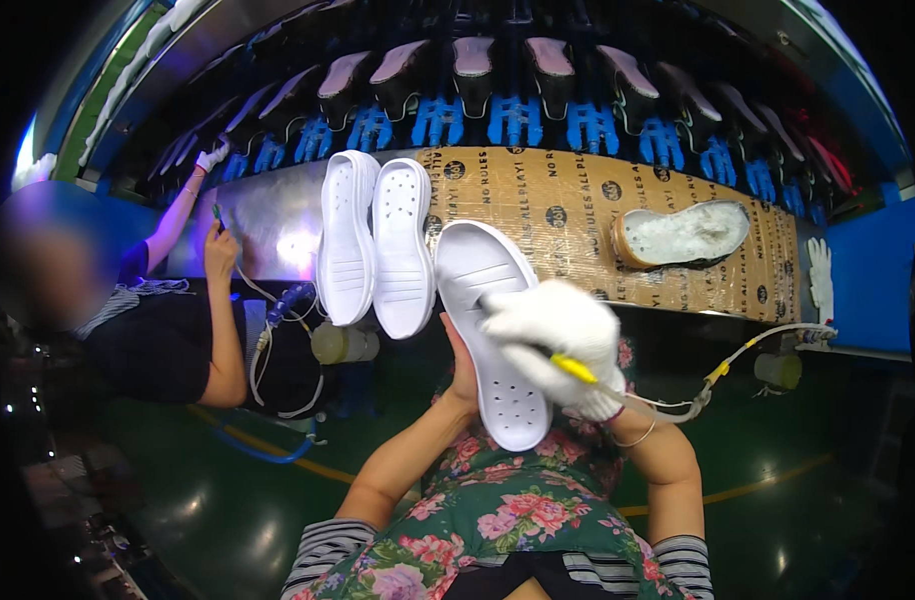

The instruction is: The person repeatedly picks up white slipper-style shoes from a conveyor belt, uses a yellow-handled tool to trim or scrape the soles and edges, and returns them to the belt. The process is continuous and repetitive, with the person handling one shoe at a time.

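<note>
The right hand (558, 335), in a white glove, is closed around a thin yellow-tipped tool (575, 369) and presses over the upper middle of a white shoe sole (493, 345), so the tip can work on the sole's surface; a pale hose (748, 350) trails from the tool off to the right of the sole. The bare left hand (462, 365) is mostly hidden behind the sole and grips it from its left edge, propping it up, tilted, with its perforated face turned toward the person's eyes. Just up and left of the held sole, a pair of white soles (376, 245) leans over the edge of a bench covered in brown paper (568, 215). To the right of the held sole, a lone sole with a tan rim (683, 235) lies flat on the same paper. Beyond the sole, a row of dark shoe forms on blue holders (518, 100) curves across. Far left of the sole, another person (193, 320) reaches up toward that row.
</note>
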A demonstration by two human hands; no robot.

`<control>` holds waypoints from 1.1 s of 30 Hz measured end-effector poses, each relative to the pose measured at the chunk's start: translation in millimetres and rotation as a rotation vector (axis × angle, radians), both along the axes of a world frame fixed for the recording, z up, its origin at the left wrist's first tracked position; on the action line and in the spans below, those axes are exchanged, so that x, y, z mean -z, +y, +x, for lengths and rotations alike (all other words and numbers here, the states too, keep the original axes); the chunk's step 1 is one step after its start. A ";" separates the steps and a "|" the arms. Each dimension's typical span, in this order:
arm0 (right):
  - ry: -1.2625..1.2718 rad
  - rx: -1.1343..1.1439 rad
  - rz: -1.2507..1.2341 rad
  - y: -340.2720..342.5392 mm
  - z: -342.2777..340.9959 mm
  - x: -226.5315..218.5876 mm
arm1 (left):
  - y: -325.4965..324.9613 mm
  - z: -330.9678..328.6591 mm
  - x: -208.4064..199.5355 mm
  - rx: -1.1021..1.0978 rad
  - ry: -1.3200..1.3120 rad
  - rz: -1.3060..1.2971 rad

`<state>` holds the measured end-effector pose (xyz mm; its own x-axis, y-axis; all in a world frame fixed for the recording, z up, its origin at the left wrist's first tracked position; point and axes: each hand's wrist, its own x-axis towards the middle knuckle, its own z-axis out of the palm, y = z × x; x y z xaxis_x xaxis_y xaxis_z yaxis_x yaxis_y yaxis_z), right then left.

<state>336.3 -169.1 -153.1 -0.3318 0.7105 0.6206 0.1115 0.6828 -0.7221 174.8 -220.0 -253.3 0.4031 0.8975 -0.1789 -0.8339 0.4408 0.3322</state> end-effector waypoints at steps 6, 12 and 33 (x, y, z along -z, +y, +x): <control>-0.188 0.120 0.247 -10.2 -20.1 9.5 | 0.1 -7.0 18.4 -0.028 0.471 0.173; -0.003 0.140 0.032 5.1 9.3 8.9 | 15.5 -4.2 24.9 -0.062 0.055 0.143; -0.038 0.087 0.243 -10.0 -4.7 34.5 | 55.2 -36.4 4.5 0.062 -0.060 0.167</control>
